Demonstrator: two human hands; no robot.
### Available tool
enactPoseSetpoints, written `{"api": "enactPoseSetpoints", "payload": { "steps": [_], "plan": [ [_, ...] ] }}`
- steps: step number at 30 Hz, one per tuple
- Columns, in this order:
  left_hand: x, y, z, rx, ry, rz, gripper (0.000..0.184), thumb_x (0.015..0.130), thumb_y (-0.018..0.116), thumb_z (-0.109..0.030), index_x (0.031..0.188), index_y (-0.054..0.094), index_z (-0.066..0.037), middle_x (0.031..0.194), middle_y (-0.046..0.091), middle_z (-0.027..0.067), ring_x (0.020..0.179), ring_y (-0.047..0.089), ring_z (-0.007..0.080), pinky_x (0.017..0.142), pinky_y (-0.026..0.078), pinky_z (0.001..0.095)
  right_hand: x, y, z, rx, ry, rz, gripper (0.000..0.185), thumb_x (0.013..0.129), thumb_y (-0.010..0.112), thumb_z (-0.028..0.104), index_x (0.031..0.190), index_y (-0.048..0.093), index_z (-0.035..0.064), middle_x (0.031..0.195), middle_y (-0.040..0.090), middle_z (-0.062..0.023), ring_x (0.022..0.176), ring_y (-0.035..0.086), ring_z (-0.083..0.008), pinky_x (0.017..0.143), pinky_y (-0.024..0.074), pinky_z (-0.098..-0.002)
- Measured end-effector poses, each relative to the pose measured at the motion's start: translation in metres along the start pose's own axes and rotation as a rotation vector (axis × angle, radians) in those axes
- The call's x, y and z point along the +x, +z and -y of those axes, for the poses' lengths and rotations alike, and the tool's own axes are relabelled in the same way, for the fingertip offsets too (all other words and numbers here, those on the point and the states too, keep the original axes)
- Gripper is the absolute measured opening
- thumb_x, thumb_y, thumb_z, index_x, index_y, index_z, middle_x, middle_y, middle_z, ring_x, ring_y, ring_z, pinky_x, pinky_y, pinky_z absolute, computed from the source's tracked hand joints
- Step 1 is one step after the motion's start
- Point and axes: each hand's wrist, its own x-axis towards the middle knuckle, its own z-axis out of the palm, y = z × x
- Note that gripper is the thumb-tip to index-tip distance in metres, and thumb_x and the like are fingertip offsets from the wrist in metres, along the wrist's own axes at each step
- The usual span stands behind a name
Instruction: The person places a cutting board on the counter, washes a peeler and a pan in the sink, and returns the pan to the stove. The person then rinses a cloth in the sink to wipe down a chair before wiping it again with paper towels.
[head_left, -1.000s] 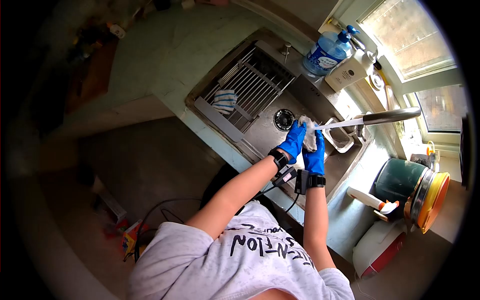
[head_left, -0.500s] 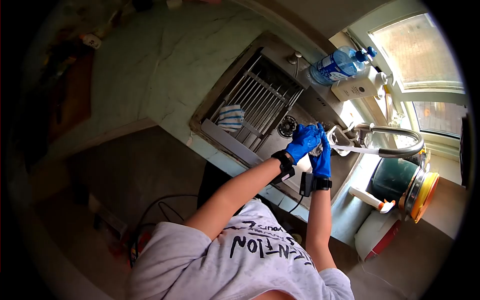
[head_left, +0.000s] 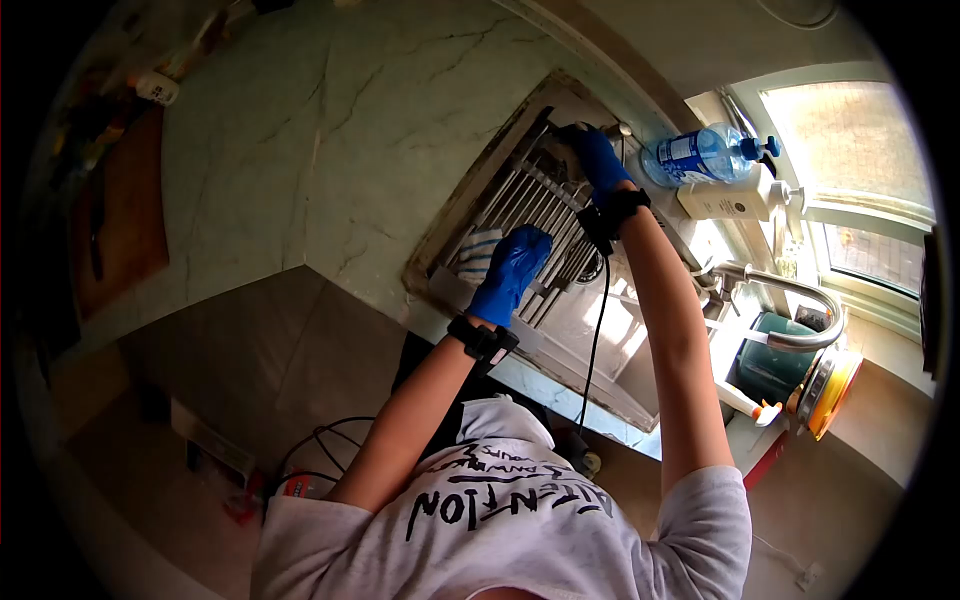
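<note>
My left hand [head_left: 513, 268], in a blue glove, is curled closed over the metal-slatted drying rack [head_left: 535, 190] that lies across the sink [head_left: 640, 370]. Whatever is in its fingers is hidden. Beside it a white cloth with blue stripes [head_left: 478, 252] lies at the rack's near left end. My right hand [head_left: 597, 160], gloved too, reaches to the rack's far end. Its fingers are in dark shadow, and I cannot tell whether they grip something there. The drain [head_left: 590, 268] shows partly beyond the slats.
A blue-labelled clear bottle [head_left: 700, 155] and a white pump bottle [head_left: 735, 197] stand by the window. The curved tap [head_left: 815, 320] is at the right, near a dark green pot [head_left: 768, 360] and a spray bottle [head_left: 750, 402]. A black cable [head_left: 600, 340] hangs from my right wrist.
My hands were together by the tap around a pale whitish thing. They have parted: the left moved left over the rack, the right to its far end. The pale thing no longer shows.
</note>
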Motion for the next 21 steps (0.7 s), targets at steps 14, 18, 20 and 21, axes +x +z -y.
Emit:
{"api": "enactPoseSetpoints", "payload": {
  "steps": [14, 18, 20, 21],
  "plan": [
    [0.002, -0.037, -0.038, 0.441, -0.130, 0.170, 0.016, 0.081, 0.050, -0.019, 0.082, 0.056, -0.004, 0.075, 0.055, 0.0026, 0.069, 0.050, 0.0113, 0.063, 0.041, 0.0257, 0.027, 0.031, -0.030, 0.013, 0.492, -0.082, 0.030, 0.076, 0.050, 0.026, 0.088, 0.053, -0.0017, 0.087, 0.055, -0.0247, 0.084, 0.051, -0.0394, 0.070, 0.0415, -0.0405],
    [0.006, -0.036, -0.035, 0.456, -0.252, 0.224, 0.019, 0.082, 0.050, -0.023, 0.082, 0.057, -0.004, 0.075, 0.055, 0.0023, 0.069, 0.050, 0.0110, 0.062, 0.041, 0.0247, -0.006, 0.016, 0.011, 0.013, 0.596, -0.129, 0.022, 0.079, 0.047, 0.019, 0.090, 0.052, 0.0004, 0.081, 0.057, -0.0121, 0.072, 0.053, -0.0216, 0.065, 0.0406, -0.0303],
    [0.001, -0.029, -0.052, 0.302, -0.306, 0.228, 0.021, 0.081, 0.051, -0.024, 0.084, 0.056, -0.004, 0.075, 0.055, 0.0019, 0.069, 0.050, 0.0105, 0.062, 0.041, 0.0241, -0.044, -0.002, 0.035, 0.262, 0.616, -0.152, 0.023, 0.078, 0.050, 0.023, 0.087, 0.053, 0.0020, 0.076, 0.057, -0.0114, 0.071, 0.054, -0.0247, 0.064, 0.0415, -0.0320],
    [-0.001, -0.027, -0.055, 0.148, -0.357, 0.224, 0.022, 0.081, 0.051, -0.025, 0.085, 0.055, -0.004, 0.075, 0.055, 0.0016, 0.069, 0.050, 0.0100, 0.062, 0.041, 0.0235, -0.064, -0.011, 0.046, 0.513, 0.621, -0.171, 0.025, 0.077, 0.052, 0.027, 0.085, 0.053, 0.0035, 0.071, 0.057, -0.0107, 0.069, 0.055, -0.0278, 0.063, 0.0423, -0.0337]
  ]
}}
